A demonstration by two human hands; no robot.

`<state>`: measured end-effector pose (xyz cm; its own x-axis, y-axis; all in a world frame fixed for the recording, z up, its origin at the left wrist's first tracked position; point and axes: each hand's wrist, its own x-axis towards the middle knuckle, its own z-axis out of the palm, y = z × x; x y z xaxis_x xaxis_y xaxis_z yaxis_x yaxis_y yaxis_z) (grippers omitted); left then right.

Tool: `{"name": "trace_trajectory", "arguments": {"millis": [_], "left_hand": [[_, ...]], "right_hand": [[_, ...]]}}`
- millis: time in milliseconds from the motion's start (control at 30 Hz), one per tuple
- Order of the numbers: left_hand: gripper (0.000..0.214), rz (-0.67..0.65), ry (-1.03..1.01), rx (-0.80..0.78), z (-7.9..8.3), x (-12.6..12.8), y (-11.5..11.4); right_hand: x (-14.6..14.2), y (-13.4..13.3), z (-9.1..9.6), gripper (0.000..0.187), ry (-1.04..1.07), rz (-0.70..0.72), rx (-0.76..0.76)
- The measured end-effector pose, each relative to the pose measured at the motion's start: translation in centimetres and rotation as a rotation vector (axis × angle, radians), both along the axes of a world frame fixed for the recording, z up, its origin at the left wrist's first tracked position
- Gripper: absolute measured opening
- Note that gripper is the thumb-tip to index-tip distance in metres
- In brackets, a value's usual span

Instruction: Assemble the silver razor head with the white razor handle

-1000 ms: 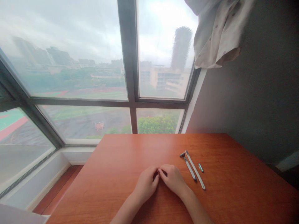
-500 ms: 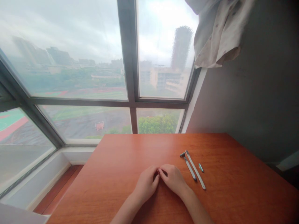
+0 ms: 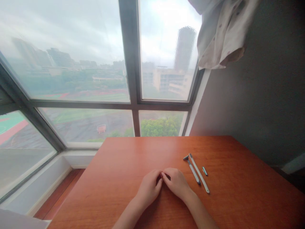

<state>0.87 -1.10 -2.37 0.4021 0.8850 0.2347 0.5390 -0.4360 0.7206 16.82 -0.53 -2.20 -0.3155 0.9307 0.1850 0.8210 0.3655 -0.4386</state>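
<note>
My left hand and my right hand rest on the wooden table, fingertips meeting in the middle. Both are closed, thumbs bent against the curled fingers. Whatever is pinched between them, if anything, is hidden. To the right of my right hand lies a razor with a grey handle, its head pointing away from me. Beside it, almost parallel, is a white toothbrush, bristle end at the far side. Further right sits a small green-and-silver piece, too small to name surely. Neither hand touches these things.
Beyond the table's far edge stands a large window with grey frames. A pale buttoned shirt hangs at the upper right, in front of a dark wall. Left of the table, a low white ledge runs under the glass.
</note>
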Motion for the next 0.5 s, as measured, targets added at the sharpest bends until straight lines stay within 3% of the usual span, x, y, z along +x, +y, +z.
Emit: {"name": "trace_trajectory", "arguments": {"millis": [500], "left_hand": [[0.025,-0.007,0.002,-0.014,0.21,-0.06,0.01]], "right_hand": [[0.04,0.02,-0.16,0.03,0.009,0.002,-0.011]]}}
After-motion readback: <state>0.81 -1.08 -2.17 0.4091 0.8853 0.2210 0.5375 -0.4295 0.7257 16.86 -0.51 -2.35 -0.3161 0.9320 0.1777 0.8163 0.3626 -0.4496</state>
